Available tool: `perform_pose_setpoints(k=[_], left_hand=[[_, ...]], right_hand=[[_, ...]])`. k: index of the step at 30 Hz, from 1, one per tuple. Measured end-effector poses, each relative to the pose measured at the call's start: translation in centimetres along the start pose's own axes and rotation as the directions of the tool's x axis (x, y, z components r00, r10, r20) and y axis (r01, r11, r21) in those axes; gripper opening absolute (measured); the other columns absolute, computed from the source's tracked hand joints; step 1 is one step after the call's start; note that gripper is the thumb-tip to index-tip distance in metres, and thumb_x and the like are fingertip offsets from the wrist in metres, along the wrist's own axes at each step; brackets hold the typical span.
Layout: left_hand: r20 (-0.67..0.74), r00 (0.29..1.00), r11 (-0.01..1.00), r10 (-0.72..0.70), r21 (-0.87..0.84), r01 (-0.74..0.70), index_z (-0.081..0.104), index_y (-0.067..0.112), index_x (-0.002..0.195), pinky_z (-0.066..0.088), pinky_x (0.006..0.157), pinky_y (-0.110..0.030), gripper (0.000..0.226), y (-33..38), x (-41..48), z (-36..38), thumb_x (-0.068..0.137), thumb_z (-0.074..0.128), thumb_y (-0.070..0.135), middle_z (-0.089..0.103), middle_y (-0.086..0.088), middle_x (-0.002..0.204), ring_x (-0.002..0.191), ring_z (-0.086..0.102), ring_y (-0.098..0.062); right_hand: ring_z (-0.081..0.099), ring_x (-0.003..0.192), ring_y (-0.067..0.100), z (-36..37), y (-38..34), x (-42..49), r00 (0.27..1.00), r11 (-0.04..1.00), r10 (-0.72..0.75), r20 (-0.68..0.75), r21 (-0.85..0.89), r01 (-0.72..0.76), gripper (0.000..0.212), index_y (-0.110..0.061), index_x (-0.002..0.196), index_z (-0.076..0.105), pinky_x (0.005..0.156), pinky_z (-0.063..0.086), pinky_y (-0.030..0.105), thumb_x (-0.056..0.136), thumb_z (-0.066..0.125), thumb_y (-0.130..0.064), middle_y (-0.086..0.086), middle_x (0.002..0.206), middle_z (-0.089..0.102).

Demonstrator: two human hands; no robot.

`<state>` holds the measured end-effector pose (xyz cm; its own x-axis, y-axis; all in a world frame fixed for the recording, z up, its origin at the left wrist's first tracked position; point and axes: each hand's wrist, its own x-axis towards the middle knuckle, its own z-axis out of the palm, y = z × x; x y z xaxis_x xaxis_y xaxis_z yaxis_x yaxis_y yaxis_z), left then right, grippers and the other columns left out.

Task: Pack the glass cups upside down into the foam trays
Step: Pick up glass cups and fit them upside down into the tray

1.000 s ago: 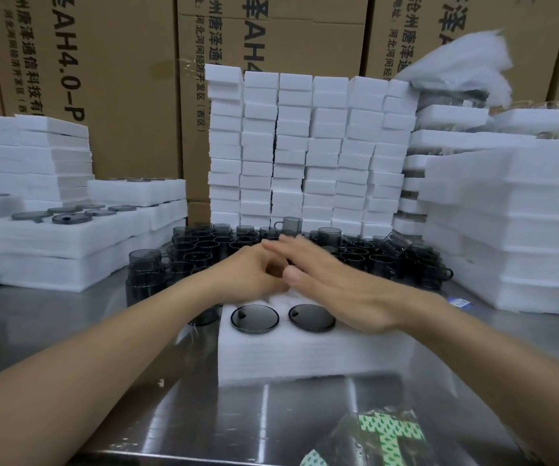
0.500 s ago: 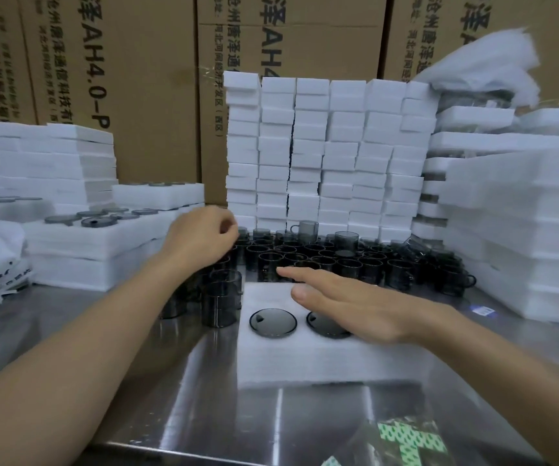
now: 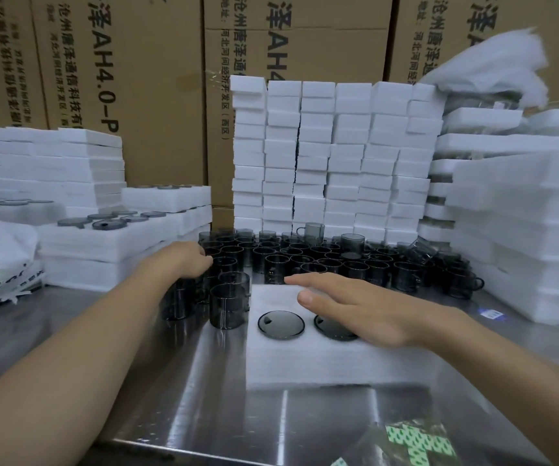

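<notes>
**Two cups seated, a third to fetch**

Nearest us on the steel counter [image 3: 69, 331] sits the foam tray [image 3: 305, 361] we are filling. Two glass cups are seated in its front row, bases up. The left cup [image 3: 281, 325] is in full view, while the right cup [image 3: 333, 329] is half hidden under our right hand [image 3: 355, 307]. That hand lies flat over the tray, fingers straight and holding nothing; we cannot tell whether it presses the foam or hovers just above. Just beside the tray's left edge stand a few upright cups [image 3: 229, 306]. Beyond them our left hand [image 3: 184, 260] is at the near-left edge of the crowd of loose cups [image 3: 305, 260], fingers curled downward. We cannot tell whether it grips one. Behind rise stacks of white foam [image 3: 332, 156] and cardboard boxes [image 3: 120, 79].

We judge the step in hand to be fetching the third cup. The next move calls for a firm hold on one cup without knocking its neighbours. The cup must then be turned mouth down and pushed straight into a free pocket while the right hand steadies the tray.
</notes>
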<state>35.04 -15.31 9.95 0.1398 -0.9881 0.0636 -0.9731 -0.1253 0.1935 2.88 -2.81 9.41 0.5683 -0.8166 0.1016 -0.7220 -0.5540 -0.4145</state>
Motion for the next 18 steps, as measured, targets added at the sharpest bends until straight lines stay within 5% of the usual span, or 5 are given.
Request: perform_pose_setpoints(k=[6, 8, 11, 13, 18], left_hand=[[-0.146, 0.987, 0.996, 0.07, 0.059, -0.062, 0.066, 0.029, 0.14, 0.051, 0.097, -0.038, 0.04, 0.0, -0.3, -0.2, 0.108, 0.053, 0.05, 0.065, -0.002, 0.143, 0.128, 0.061, -0.028], [-0.18, 0.963, 0.978, 0.201, -0.026, -0.209, 0.073, 0.031, 0.124, 0.051, 0.091, -0.035, 0.029, 0.6, -0.6, -0.9, 0.103, 0.066, 0.049, 0.07, 0.004, 0.128, 0.117, 0.064, -0.023], [0.057, 0.884, 0.844, 0.463, -0.334, -0.421, 0.079, 0.03, 0.098, 0.047, 0.08, -0.027, 0.012, 1.5, -1.6, -2.5, 0.092, 0.084, 0.039, 0.074, 0.013, 0.091, 0.088, 0.065, -0.01], [0.246, 0.802, 0.825, 0.545, -0.33, -0.459, 0.08, 0.03, 0.098, 0.046, 0.08, -0.03, 0.015, 1.8, -2.6, -3.2, 0.087, 0.089, 0.036, 0.07, 0.013, 0.08, 0.078, 0.061, -0.007], [0.229, 0.799, 0.831, 0.556, -0.18, -0.527, 0.079, 0.029, 0.093, 0.044, 0.069, -0.025, 0.012, 2.8, -2.7, -2.5, 0.087, 0.09, 0.028, 0.061, 0.012, 0.066, 0.061, 0.052, -0.005]], right_hand=[[0.03, 0.151, -0.006, 0.1, 0.2, 0.1, 1.0, 1.0, -0.001, -0.002, 0.0, 0.001, 0.065, -0.057, 0.159, 0.034, 0.124, 0.02, 0.028, 0.099, 0.031, -0.081, -0.03, 0.165, 0.033], [0.031, 0.151, -0.005, 0.1, 0.3, 0.1, 1.0, 1.0, -0.002, -0.002, 0.001, 0.002, 0.066, -0.058, 0.158, 0.034, 0.125, 0.021, 0.031, 0.097, 0.031, -0.083, -0.03, 0.165, 0.034], [0.031, 0.15, -0.004, 0.1, 0.3, 0.2, 1.0, 1.0, 0.002, -0.004, 0.006, -0.002, 0.067, -0.059, 0.157, 0.035, 0.125, 0.022, 0.032, 0.095, 0.032, -0.086, -0.029, 0.165, 0.035], [0.032, 0.15, -0.004, 0.2, 0.4, 0.2, 1.0, 1.0, 0.003, -0.008, 0.007, -0.003, 0.067, -0.06, 0.156, 0.036, 0.125, 0.023, 0.033, 0.094, 0.032, -0.087, -0.03, 0.164, 0.035], [0.033, 0.149, -0.005, 0.2, 0.4, 0.3, 1.0, 1.0, 0.005, -0.012, 0.013, -0.005, 0.067, -0.063, 0.153, 0.037, 0.126, 0.025, 0.036, 0.092, 0.032, -0.09, -0.031, 0.163, 0.037]])
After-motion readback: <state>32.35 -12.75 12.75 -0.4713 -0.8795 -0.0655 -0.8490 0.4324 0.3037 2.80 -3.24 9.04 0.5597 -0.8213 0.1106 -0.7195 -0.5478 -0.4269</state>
